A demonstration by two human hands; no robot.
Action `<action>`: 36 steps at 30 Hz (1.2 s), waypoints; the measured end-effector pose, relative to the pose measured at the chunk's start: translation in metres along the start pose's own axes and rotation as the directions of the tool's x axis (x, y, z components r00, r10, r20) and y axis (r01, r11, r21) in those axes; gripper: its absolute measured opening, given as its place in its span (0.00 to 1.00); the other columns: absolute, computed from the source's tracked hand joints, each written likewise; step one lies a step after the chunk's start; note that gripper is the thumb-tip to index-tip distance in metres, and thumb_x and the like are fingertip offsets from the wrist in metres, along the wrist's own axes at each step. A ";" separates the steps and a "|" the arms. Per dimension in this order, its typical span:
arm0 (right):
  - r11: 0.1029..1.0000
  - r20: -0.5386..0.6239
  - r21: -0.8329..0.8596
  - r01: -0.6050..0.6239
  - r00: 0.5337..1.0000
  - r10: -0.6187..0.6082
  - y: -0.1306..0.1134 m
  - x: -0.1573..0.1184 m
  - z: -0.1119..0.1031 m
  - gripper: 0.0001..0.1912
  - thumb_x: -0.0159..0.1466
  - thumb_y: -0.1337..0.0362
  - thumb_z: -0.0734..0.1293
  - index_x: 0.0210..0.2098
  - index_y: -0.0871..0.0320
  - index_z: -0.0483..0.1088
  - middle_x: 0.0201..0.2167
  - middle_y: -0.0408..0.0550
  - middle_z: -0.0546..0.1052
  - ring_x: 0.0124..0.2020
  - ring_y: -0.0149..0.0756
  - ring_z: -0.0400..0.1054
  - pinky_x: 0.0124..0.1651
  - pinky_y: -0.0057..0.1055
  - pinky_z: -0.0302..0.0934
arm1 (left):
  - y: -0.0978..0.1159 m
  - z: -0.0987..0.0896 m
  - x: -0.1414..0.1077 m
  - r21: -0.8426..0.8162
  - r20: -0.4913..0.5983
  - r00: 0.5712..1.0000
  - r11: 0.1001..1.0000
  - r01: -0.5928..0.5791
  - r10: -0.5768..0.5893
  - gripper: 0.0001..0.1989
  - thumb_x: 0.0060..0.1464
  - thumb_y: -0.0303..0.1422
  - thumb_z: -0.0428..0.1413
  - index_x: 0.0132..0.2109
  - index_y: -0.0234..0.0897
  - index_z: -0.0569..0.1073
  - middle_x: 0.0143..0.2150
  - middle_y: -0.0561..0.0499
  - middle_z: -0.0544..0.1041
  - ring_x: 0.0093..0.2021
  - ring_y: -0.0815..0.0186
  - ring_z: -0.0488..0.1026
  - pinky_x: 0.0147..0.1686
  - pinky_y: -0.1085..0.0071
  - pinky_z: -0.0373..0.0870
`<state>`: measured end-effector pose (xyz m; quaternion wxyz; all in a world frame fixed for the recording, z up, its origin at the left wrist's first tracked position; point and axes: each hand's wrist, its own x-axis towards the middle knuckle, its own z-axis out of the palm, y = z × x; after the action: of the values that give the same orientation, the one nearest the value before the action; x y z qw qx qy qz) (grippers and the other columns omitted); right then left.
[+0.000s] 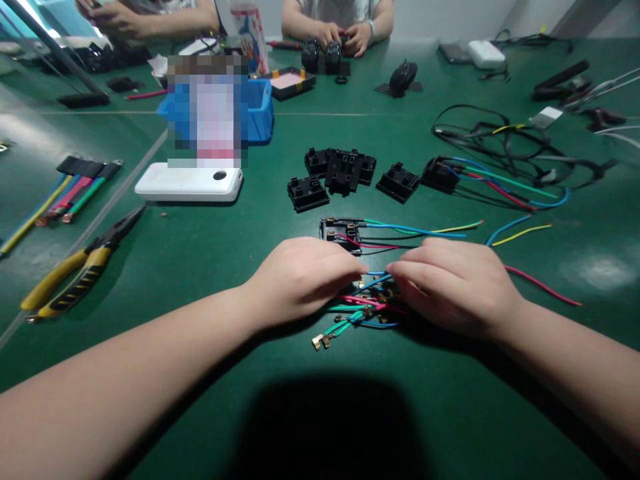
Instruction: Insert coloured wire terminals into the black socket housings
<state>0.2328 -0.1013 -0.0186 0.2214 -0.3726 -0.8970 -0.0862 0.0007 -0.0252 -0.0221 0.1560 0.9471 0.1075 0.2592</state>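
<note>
My left hand (pixel 300 277) and my right hand (pixel 450 283) lie knuckles-up on the green table (pixel 210 267), fingertips almost meeting over a small bundle of coloured wires with brass terminals (pixel 357 310). Both hands pinch at those wires; what exactly sits between the fingers is hidden. Green wire ends with terminals (pixel 330 335) stick out toward me. Just beyond the fingertips lies a black connector block (pixel 341 233) with blue, green, yellow and red wires running right from it.
Several black connector housings (pixel 345 172) lie further back, one wired (pixel 440 175). Yellow-handled pliers (pixel 80 267) and a white box (pixel 190 182) lie left, a blue bin (pixel 260 110) behind. Black cables (pixel 515 143) spread right. Two other people's hands (pixel 343 37) work at the far edge.
</note>
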 end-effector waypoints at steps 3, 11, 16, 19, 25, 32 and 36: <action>0.995 0.008 0.052 -0.081 0.997 0.081 0.001 -0.001 0.000 0.05 0.62 0.70 0.63 0.36 0.61 0.70 0.31 0.51 0.76 0.30 0.34 0.68 0.31 0.29 0.59 | 0.001 0.001 0.000 0.030 -0.027 1.000 1.000 0.002 -0.001 0.09 0.60 0.26 0.50 0.45 0.34 0.73 0.39 0.47 0.80 0.38 0.69 0.77 0.37 0.74 0.70; 0.941 0.157 0.276 -0.197 0.975 0.158 -0.009 0.003 -0.003 0.05 0.61 0.71 0.61 0.33 0.59 0.69 0.28 0.48 0.74 0.30 0.33 0.67 0.31 0.28 0.57 | -0.003 0.005 -0.004 0.281 -0.156 0.979 0.956 -0.087 0.135 0.11 0.58 0.26 0.52 0.48 0.35 0.73 0.41 0.47 0.81 0.36 0.68 0.77 0.34 0.72 0.68; 0.940 0.237 0.237 -0.245 0.953 0.188 -0.012 0.003 -0.001 0.06 0.61 0.72 0.60 0.32 0.59 0.68 0.27 0.47 0.73 0.29 0.34 0.66 0.30 0.28 0.55 | -0.002 0.003 -0.004 0.270 -0.128 0.981 0.957 -0.104 0.142 0.09 0.57 0.25 0.52 0.44 0.35 0.74 0.40 0.46 0.81 0.36 0.67 0.77 0.34 0.72 0.69; 0.951 0.148 0.149 -0.270 0.957 0.248 -0.010 0.001 0.001 0.07 0.61 0.72 0.59 0.33 0.59 0.68 0.29 0.48 0.74 0.30 0.35 0.67 0.30 0.28 0.56 | 0.000 0.002 -0.002 0.209 -0.151 0.985 0.977 -0.047 0.080 0.09 0.57 0.25 0.52 0.43 0.34 0.75 0.38 0.46 0.81 0.35 0.68 0.76 0.35 0.73 0.70; 0.964 0.102 0.102 -0.245 0.967 0.235 -0.009 0.005 0.000 0.08 0.64 0.68 0.60 0.40 0.60 0.70 0.32 0.50 0.75 0.32 0.37 0.66 0.32 0.30 0.57 | 0.000 0.001 -0.001 0.133 -0.139 0.990 0.991 -0.018 0.036 0.09 0.57 0.25 0.52 0.43 0.35 0.74 0.38 0.46 0.80 0.36 0.68 0.76 0.36 0.73 0.71; 0.977 0.004 0.166 -0.131 0.991 0.132 -0.006 0.002 0.004 0.16 0.62 0.75 0.59 0.48 0.62 0.69 0.35 0.52 0.77 0.33 0.35 0.70 0.32 0.29 0.61 | 0.005 -0.001 0.000 0.035 -0.131 0.991 0.999 0.012 -0.008 0.13 0.57 0.26 0.53 0.49 0.35 0.70 0.43 0.45 0.79 0.43 0.66 0.75 0.43 0.70 0.72; 0.967 -0.037 0.184 -0.178 0.982 0.188 0.001 -0.003 0.003 0.16 0.62 0.74 0.60 0.48 0.60 0.69 0.38 0.53 0.77 0.37 0.37 0.72 0.37 0.31 0.66 | 0.002 -0.007 0.002 0.050 -0.205 0.963 0.981 0.186 -0.172 0.14 0.57 0.28 0.54 0.51 0.35 0.69 0.48 0.43 0.76 0.50 0.63 0.72 0.51 0.64 0.69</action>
<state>0.2346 -0.1015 -0.0231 0.2853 -0.4297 -0.8567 0.0058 -0.0012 -0.0254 -0.0151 0.1347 0.9074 0.2167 0.3339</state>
